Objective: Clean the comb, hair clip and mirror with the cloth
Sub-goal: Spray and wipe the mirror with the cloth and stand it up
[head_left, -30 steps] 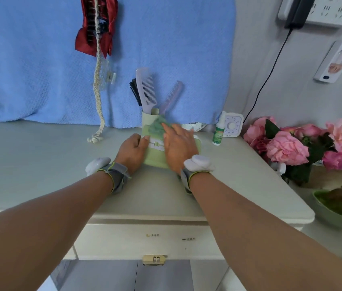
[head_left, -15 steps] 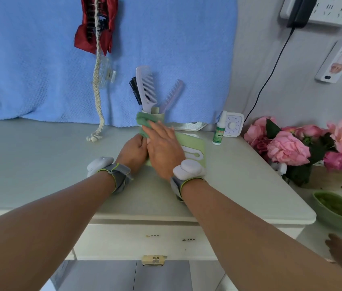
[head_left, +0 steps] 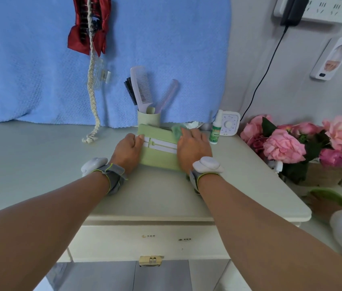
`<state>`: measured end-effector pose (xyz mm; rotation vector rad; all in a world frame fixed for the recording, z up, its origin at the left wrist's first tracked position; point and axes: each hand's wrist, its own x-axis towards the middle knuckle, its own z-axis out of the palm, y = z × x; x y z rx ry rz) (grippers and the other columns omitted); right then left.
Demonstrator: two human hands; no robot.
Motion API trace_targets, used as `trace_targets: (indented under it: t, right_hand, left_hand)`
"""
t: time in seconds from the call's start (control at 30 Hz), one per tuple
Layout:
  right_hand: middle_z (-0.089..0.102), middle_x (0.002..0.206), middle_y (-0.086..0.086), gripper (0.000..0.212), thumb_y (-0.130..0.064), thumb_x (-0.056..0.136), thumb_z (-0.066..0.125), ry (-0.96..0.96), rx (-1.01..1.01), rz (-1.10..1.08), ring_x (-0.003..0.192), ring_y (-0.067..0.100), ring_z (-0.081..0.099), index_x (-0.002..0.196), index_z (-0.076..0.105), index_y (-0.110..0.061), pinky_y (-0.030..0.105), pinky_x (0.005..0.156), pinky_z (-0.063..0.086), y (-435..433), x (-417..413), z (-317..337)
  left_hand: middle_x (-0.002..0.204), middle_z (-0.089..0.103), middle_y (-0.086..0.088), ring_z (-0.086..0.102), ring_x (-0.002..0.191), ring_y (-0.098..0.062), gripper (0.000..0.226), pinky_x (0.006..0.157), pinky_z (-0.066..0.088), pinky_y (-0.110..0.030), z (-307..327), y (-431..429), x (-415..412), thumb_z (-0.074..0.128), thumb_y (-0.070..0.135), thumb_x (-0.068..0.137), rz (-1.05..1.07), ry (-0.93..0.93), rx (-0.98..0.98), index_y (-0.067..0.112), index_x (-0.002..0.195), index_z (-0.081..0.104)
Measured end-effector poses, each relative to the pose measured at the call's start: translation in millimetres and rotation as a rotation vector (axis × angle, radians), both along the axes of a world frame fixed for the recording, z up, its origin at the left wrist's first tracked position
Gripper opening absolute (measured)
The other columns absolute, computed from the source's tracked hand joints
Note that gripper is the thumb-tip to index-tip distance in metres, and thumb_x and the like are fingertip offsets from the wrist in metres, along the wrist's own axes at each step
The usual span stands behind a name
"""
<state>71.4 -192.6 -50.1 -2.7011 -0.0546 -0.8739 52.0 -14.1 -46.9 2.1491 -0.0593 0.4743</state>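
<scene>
The left hand point(head_left: 128, 151) lies flat, its grip loose, steadying a flat green rectangular case point(head_left: 159, 152) (matte, white-striped); the right hand point(head_left: 193, 147), its grip bunching a soft green cloth point(head_left: 176, 131), presses on the case.

Single head-worn wide-angle view, facing forward and down.

The camera looks from above and behind both forearms onto the dresser top point(head_left: 40, 156), with the left hand point(head_left: 127, 151) and right hand point(head_left: 193, 149) near frame centre. The blue towel point(head_left: 40, 59) on the wall fills the upper frame; the drawer front point(head_left: 149, 240) lies below. Straight edges bow toward the borders.
</scene>
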Motion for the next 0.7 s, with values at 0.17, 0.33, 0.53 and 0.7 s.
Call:
trace_targets:
  t: [0.17,0.33,0.53,0.7]
  right_hand:
    - [0.053,0.125,0.016,0.035,-0.014,0.090,0.039,0.262,-0.019,-0.180,0.113,0.036,0.049,0.121,0.053,-0.006,0.039,0.088,0.040,-19.7,0.1,-13.4]
    - [0.049,0.132,0.015,0.034,-0.010,0.098,0.035,0.168,0.168,-0.119,0.122,0.034,0.045,0.127,0.051,-0.005,0.039,0.098,0.035,-23.9,-4.9,-1.7]
    - [0.034,0.157,0.008,0.056,-0.030,0.097,0.024,-0.098,0.487,0.242,0.145,0.023,0.029,0.144,0.047,-0.010,0.023,0.115,0.014,-24.3,-14.4,-1.3]
    - [0.046,0.150,0.006,0.049,-0.011,0.095,0.041,0.169,0.247,0.109,0.133,0.028,0.044,0.140,0.052,-0.026,0.026,0.103,0.034,-26.1,-7.7,-5.1]
  left_hand:
    - [0.069,0.043,-0.001,0.044,0.076,-0.026,0.034,0.066,0.027,-0.032,0.0,1.4,0.9,0.034,0.034,0.103,0.034,-0.023,-0.055,0.004,0.088,0.041]
    - [0.069,0.043,-0.001,0.041,0.065,-0.020,0.031,0.058,0.027,-0.035,0.2,-2.1,-3.2,0.035,0.034,0.103,-0.035,-0.040,-0.038,0.005,0.090,0.039]
    - [0.049,0.054,0.005,0.043,0.036,-0.004,0.022,0.042,0.038,-0.015,4.3,-1.4,-11.5,0.055,0.027,0.097,-0.292,0.069,-0.183,0.006,0.103,0.058]
    - [0.065,0.064,-0.017,0.063,0.042,-0.016,0.031,0.045,0.054,-0.027,5.1,-0.1,-13.4,0.054,0.017,0.098,-0.345,0.091,-0.301,-0.007,0.118,0.049]
